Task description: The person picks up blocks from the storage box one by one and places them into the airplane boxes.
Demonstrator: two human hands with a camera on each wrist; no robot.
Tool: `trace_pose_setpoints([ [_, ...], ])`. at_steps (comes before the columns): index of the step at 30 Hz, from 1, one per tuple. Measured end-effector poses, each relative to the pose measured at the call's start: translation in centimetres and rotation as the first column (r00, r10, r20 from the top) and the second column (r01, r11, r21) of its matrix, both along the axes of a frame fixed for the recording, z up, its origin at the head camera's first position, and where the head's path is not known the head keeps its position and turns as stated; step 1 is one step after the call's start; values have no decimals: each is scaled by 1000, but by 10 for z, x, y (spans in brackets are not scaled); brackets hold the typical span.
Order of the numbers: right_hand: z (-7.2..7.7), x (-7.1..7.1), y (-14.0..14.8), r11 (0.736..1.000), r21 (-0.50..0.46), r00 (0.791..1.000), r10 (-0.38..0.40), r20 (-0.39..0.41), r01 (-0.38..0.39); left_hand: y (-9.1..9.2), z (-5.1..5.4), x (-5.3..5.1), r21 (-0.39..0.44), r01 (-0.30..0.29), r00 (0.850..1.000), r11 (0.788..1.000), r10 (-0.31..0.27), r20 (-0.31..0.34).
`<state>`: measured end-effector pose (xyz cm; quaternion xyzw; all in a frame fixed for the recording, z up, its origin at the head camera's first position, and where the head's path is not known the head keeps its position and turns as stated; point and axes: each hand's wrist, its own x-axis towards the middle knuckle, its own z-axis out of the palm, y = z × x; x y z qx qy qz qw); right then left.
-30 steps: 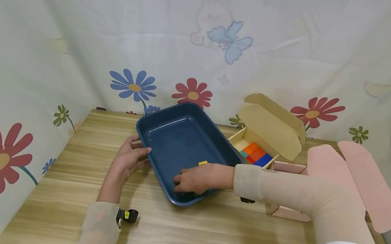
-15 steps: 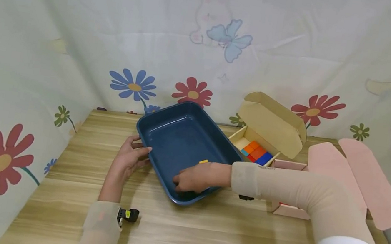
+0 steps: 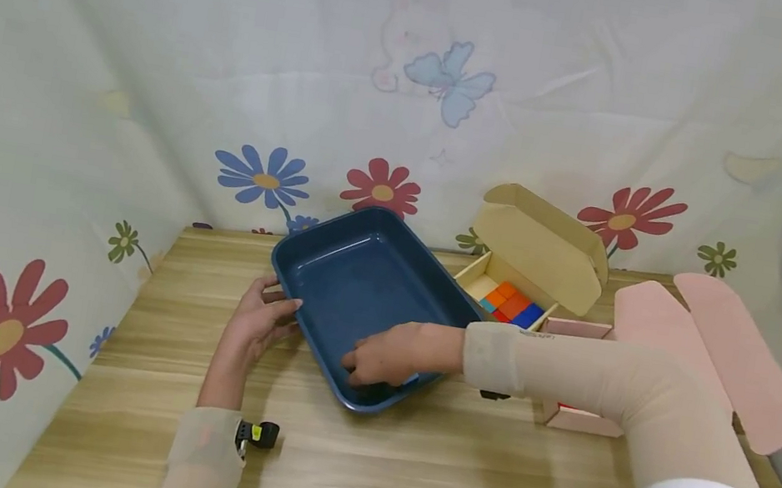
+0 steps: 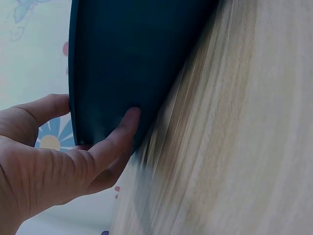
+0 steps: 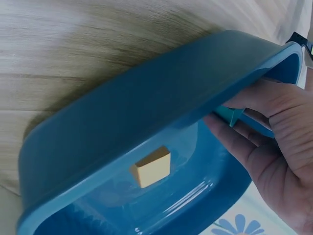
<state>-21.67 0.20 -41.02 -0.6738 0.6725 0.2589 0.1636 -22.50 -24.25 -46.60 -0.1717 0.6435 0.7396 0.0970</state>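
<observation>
A dark blue rectangular tray (image 3: 355, 281) lies at an angle on the table. My left hand (image 3: 256, 325) holds its left side, with the thumb on the rim; in the left wrist view several fingers (image 4: 115, 139) lie along the outer wall. Inside the tray's near end is my right hand (image 3: 385, 354). The right wrist view shows it pinching a teal block (image 5: 229, 114) between thumb and fingers; most of that block is hidden. A yellow block (image 5: 155, 171) sits in the tray close by, covered by the right hand and wrist in the head view.
Behind the right forearm stands an open tan box (image 3: 477, 278) with red, orange, blue and teal blocks (image 3: 512, 304). Right of it, an open pink box (image 3: 584, 422) is partly covered by the arm. A flower-printed curtain (image 3: 292, 94) rises behind the wooden table (image 3: 401, 482).
The yellow block, earlier peeking out above the right wrist, is now hidden in the head view. My right hand has shifted very slightly; the left hand and tray stay in place.
</observation>
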Motion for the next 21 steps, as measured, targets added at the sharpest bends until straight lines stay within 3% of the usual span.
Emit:
trace_pose_setpoints([
  [7, 9, -6, 13, 999, -43, 1000, -2, -8, 2, -1, 0, 1, -5, 2, 1000, 1000, -2, -3],
  [12, 22, -11, 23, 984, -177, 999, -30, -15, 27, -1, -1, 1, -3, 8, 1000, 1000, -8, -4],
  [17, 30, -19, 34, 933, -335, 990, -108, 86, 131, -1, -1, -1, 1, 10, 1000, 1000, -10, -13],
  [21, 36, -26, 49, 868, -437, 968, -173, 183, 238, -3, -1, -1, 10, 6, 1000, 1000, -6, -5],
])
